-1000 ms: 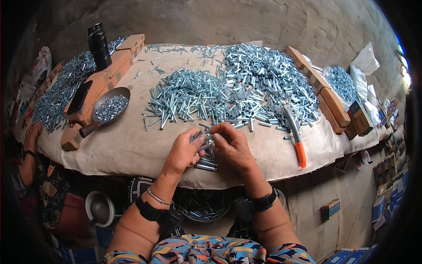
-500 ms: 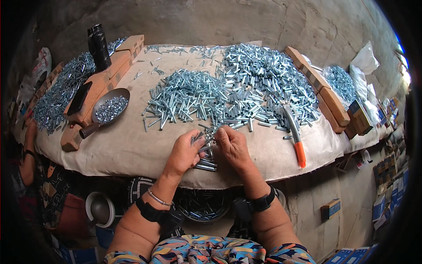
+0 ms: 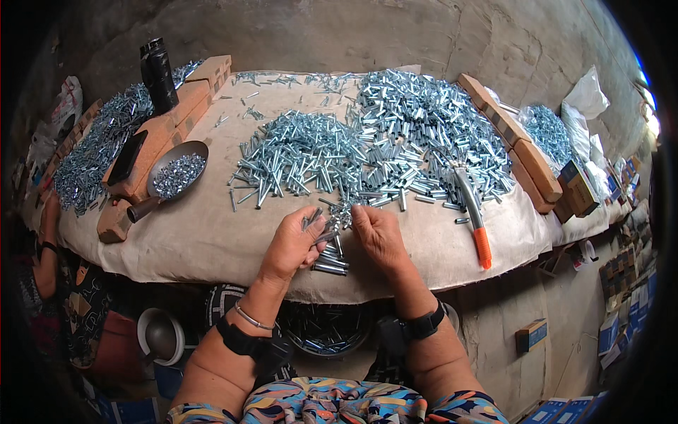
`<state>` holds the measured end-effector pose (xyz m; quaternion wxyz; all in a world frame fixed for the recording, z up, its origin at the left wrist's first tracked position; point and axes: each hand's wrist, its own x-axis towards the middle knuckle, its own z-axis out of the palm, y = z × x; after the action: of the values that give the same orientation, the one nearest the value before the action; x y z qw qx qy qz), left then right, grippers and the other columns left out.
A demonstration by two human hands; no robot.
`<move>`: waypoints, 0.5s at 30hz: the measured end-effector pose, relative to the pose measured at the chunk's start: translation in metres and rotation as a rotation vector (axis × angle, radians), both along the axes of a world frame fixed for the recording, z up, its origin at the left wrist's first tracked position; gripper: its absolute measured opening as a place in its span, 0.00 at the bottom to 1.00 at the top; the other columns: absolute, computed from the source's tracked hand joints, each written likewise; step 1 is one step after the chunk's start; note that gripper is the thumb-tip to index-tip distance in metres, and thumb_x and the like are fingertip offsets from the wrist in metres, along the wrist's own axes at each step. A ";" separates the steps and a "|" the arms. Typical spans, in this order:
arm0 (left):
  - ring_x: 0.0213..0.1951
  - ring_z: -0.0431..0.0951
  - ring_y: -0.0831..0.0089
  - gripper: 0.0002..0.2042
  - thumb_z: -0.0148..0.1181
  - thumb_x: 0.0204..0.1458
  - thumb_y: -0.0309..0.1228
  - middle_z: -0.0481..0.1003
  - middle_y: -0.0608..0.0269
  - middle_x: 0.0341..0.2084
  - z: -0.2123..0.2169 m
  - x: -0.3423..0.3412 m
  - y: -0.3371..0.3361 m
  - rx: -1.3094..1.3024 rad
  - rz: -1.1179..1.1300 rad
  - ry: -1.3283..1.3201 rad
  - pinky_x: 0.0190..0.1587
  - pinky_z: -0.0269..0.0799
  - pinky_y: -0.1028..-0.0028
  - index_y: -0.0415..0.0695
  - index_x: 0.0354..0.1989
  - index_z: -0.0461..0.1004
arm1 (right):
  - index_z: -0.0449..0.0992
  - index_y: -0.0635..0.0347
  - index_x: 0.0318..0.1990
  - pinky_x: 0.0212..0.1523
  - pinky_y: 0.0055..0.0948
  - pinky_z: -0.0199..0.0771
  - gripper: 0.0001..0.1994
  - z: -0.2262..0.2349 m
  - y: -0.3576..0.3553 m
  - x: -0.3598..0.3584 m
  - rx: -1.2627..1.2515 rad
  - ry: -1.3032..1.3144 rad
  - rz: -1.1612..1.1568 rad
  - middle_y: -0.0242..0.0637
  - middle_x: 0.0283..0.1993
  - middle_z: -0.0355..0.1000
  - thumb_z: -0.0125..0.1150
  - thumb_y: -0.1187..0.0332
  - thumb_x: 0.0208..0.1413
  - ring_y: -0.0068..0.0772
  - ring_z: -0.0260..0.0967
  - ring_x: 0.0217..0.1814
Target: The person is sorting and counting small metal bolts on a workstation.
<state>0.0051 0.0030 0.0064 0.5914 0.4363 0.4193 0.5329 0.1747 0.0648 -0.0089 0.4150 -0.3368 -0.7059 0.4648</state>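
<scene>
Silvery metal fasteners (image 3: 313, 218) are sitting clutched in the left hand (image 3: 286, 244) above the tan cloth (image 3: 212, 237); the right hand (image 3: 381, 239) is easing slightly away, fingers curled, can't tell if it's pinching anything, so lefty's supporting that bunch alone.

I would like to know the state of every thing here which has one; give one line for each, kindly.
Left hand: curled around metal pieces
Right hand: fingers curled; whether it grips anything is unclear
Pan: holding small metal parts
Black bottle: standing upright
Phone: lying on bricks, dark
Orange-handled tool: lying down
Bolt pile: loose, heaped
Tube pile: loose, heaped
</scene>
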 end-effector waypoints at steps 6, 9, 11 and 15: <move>0.11 0.60 0.89 0.08 0.50 0.57 0.34 0.66 0.69 0.15 -0.006 0.000 0.000 -0.010 -0.016 0.127 0.10 0.51 0.88 0.41 0.34 0.64 | 0.69 0.64 0.23 0.23 0.26 0.60 0.17 0.012 -0.009 -0.004 -0.009 0.096 0.054 0.33 0.17 0.62 0.49 0.61 0.59 0.23 0.57 0.20; 0.12 0.61 0.89 0.08 0.50 0.57 0.33 0.67 0.68 0.16 0.000 0.004 -0.003 -0.032 0.050 0.124 0.10 0.53 0.88 0.40 0.35 0.65 | 0.70 0.64 0.26 0.24 0.27 0.61 0.15 0.006 0.000 0.004 0.065 -0.181 -0.063 0.37 0.18 0.64 0.51 0.61 0.58 0.29 0.58 0.19; 0.13 0.62 0.88 0.07 0.50 0.56 0.31 0.68 0.68 0.16 0.003 0.004 -0.003 -0.001 0.072 0.196 0.12 0.55 0.87 0.39 0.35 0.66 | 0.70 0.62 0.26 0.25 0.32 0.63 0.12 -0.001 0.006 0.005 0.162 -0.189 -0.202 0.42 0.20 0.66 0.54 0.63 0.55 0.38 0.63 0.20; 0.21 0.70 0.84 0.06 0.50 0.55 0.27 0.72 0.64 0.22 0.006 0.003 -0.007 0.070 0.159 0.391 0.23 0.66 0.85 0.37 0.34 0.68 | 0.70 0.60 0.27 0.27 0.38 0.65 0.08 0.006 0.001 0.009 0.402 -0.476 -0.251 0.43 0.23 0.68 0.57 0.65 0.50 0.44 0.67 0.25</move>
<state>0.0081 -0.0040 0.0127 0.4393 0.5171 0.5405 0.4974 0.1836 0.0654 -0.0030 0.3504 -0.4317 -0.8136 0.1699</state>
